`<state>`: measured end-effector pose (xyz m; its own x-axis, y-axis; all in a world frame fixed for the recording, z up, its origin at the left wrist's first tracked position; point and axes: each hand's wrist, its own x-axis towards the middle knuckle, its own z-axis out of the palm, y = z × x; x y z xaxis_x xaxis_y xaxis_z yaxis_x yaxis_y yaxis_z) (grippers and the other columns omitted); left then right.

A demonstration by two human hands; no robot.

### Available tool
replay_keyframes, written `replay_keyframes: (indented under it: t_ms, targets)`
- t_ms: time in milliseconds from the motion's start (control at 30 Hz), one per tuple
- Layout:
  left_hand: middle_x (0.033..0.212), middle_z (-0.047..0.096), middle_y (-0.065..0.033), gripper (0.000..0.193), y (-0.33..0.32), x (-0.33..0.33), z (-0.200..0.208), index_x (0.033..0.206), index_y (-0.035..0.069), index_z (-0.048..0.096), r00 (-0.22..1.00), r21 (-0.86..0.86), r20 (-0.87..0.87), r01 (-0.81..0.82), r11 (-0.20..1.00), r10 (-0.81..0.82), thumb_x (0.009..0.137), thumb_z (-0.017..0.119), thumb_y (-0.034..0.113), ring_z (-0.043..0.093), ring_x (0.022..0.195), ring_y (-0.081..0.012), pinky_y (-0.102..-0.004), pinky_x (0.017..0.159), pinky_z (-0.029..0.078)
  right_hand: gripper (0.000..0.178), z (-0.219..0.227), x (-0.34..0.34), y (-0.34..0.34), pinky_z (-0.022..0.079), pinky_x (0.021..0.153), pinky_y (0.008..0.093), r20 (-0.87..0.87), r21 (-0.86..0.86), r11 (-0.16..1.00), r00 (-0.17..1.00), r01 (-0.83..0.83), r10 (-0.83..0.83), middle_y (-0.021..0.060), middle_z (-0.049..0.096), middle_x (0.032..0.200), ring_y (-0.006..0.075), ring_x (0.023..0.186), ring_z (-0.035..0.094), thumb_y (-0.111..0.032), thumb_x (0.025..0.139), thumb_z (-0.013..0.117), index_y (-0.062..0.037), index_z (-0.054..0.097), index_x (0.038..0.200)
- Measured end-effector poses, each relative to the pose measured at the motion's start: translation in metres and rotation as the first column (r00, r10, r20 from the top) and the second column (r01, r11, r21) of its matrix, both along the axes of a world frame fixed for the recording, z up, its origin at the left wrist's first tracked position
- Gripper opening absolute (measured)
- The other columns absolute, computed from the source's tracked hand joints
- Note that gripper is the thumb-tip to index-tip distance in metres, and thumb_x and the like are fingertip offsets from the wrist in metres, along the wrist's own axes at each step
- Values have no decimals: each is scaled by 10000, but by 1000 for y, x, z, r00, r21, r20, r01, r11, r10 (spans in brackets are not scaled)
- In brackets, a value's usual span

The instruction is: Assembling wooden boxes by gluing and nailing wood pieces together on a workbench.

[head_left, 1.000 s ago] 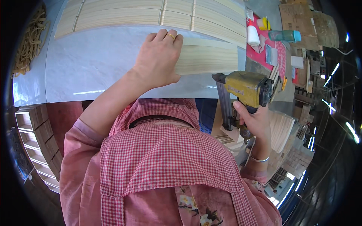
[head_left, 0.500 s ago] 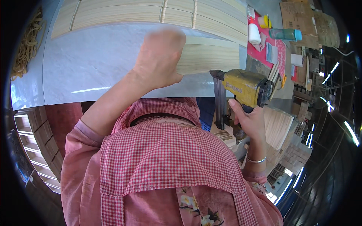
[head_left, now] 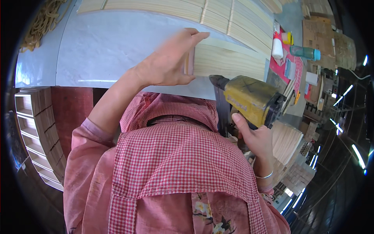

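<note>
A pale wooden board piece [head_left: 230,60] lies on the light table near its front edge, with a narrow upright strip [head_left: 190,62] at its left end. My left hand [head_left: 167,58] spans that end, thumb along the near side and fingers at the far side; part of the hand is blurred. In my right hand [head_left: 255,138] is a yellow and black nail gun [head_left: 251,97], my fingers wrapped round its handle. The gun's nose lies close to the board's near edge; whether they touch, I cannot tell.
Grooved wooden panels [head_left: 218,15] lie along the table's far side. To the right are a white bottle [head_left: 277,48], a teal bottle [head_left: 304,52] and a yellow tub [head_left: 287,38]. A wooden compartment unit [head_left: 37,132] stands at left, below coiled rope [head_left: 43,27].
My left fingers have spread from a closed shape, uncovering the board's left end. The nail gun has tilted and come nearer the board's near edge. The whole view has shifted.
</note>
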<state>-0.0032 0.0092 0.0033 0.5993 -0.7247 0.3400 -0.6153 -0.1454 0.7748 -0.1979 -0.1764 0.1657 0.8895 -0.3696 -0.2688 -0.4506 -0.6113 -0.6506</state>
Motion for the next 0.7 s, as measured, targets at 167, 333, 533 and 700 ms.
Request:
replay_keyframes:
  t_ms: [167,333,533,700]
  targets:
    - [1379,451,-193,1049,-4,-2,-8,1521,123,339,999,-73,-32,15,997,-17,587,816,88,550,1159,-375,-433,1005,514,291,-5,12,17,560,699,318,-26,37,998,998,-53,54,141,744,1038,236,845,718,-63,851,759,45,673,1107]
    - [1352,461,-187,1055,-5,-2,-10,1518,136,345,1000,-109,-1,-7,994,6,572,809,90,560,1130,-366,-422,970,536,291,-6,14,25,561,692,315,-45,58,998,999,-5,7,150,740,1049,235,846,719,-64,852,760,45,672,1106]
    - [1340,468,-181,1065,-7,0,-12,1521,140,342,999,-109,26,-16,994,19,563,806,93,563,1108,-358,-416,956,540,294,-7,11,28,562,700,315,-78,58,996,995,63,-58,146,737,1046,239,855,718,-69,854,761,44,671,1109]
    - [1335,475,-179,1090,-7,1,-11,1536,142,327,1000,-116,8,-13,993,14,557,804,93,562,1107,-353,-412,956,534,295,-3,10,42,562,715,312,-159,-14,990,978,138,-139,140,735,1042,242,866,716,-70,856,761,42,670,1113]
